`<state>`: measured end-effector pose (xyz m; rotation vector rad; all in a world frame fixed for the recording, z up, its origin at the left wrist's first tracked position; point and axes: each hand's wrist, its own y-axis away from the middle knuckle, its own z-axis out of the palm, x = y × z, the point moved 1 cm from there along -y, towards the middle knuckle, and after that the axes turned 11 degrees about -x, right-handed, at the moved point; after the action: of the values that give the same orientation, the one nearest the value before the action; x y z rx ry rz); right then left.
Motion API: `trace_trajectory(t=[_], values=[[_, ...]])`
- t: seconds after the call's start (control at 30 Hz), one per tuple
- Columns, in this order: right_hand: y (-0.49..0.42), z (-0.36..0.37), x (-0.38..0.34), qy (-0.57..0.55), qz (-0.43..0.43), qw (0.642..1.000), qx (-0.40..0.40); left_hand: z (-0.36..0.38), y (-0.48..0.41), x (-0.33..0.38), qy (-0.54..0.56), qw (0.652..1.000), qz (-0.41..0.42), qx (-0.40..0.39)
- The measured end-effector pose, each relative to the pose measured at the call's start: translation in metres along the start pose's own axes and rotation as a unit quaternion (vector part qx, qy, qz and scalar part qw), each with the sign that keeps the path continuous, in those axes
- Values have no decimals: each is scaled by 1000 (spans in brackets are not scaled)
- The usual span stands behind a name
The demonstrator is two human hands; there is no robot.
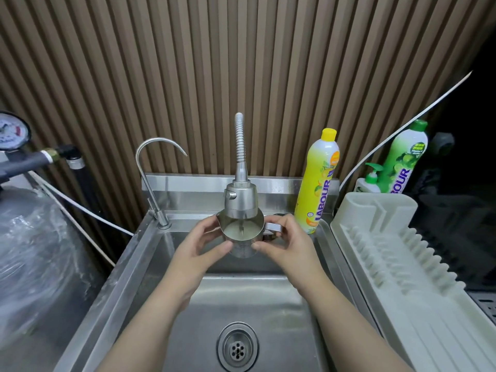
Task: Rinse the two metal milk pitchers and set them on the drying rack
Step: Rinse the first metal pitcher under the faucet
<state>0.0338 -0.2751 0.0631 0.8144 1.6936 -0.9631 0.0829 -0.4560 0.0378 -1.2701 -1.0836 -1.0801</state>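
Both hands, left hand (pixel 201 244), right hand (pixel 284 244), gripping pitcher (pixel 241 237), cloudy water inside

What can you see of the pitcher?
The pitcher is a small, shiny steel jug with a pour spout at left and a handle at right. It is upright over the sink, just under the faucet head, with pale milky water inside. The left hand cups its left side; the right hand holds the handle side.
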Motion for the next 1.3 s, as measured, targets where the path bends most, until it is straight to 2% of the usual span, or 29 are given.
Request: trace_trajectory(t=[1.3], values=[[3, 2, 13, -23, 3, 1000, -5, 2, 4, -3, -14, 1000, 2, -17]])
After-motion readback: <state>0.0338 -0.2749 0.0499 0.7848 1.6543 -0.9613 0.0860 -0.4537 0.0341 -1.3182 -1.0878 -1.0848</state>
